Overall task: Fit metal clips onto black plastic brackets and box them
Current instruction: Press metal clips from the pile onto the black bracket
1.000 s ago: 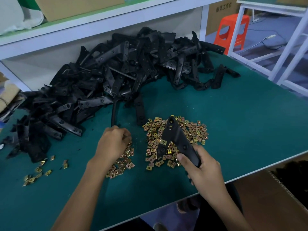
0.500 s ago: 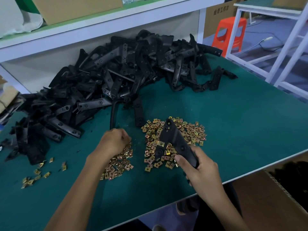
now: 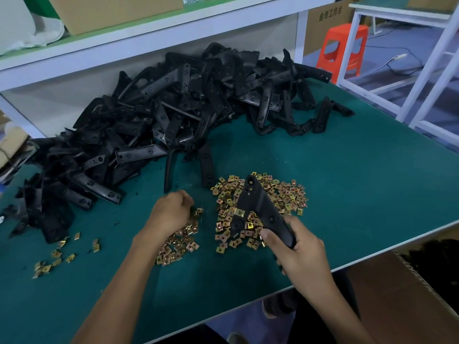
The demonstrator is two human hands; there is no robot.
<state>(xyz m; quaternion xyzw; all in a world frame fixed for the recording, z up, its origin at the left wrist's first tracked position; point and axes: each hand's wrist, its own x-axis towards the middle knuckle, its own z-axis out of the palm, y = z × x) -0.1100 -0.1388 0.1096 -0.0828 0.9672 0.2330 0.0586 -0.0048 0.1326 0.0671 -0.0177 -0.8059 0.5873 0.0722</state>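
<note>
A dark green table (image 3: 360,184) fills most of the view, its pale near edge running diagonally from the lower left up to the right. Along its far side stands a white shelf (image 3: 149,43) carrying a brown carton (image 3: 111,11). At the far right, on a grey floor, are an orange stool (image 3: 344,49) and a white frame bench (image 3: 422,58). Below the table's near right edge sits an open cardboard box (image 3: 397,306) with dark parts showing in its far corner.

A large bracket pile (image 3: 173,115) spreads across the far and left part of the table: black, matt, long flat arms with screw holes, lying tangled at all angles. Near the middle lies the main clip heap (image 3: 280,194), small square brass-coloured pieces with a hole in each. A smaller clip heap (image 3: 181,242) lies just left of it, and a few loose clips (image 3: 57,256) are scattered at the near left.

The right hand (image 3: 300,254) grips the near end of one held bracket (image 3: 258,207), fingers wrapped round it and thumb on top. The part is V-shaped, its far tip raised over the main clip heap. One fitted clip (image 3: 239,211) sits on its shorter left arm.

The left hand (image 3: 171,212) rests knuckles-up on the far end of the smaller clip heap, fingers curled down. Whether they pinch a clip is hidden.
</note>
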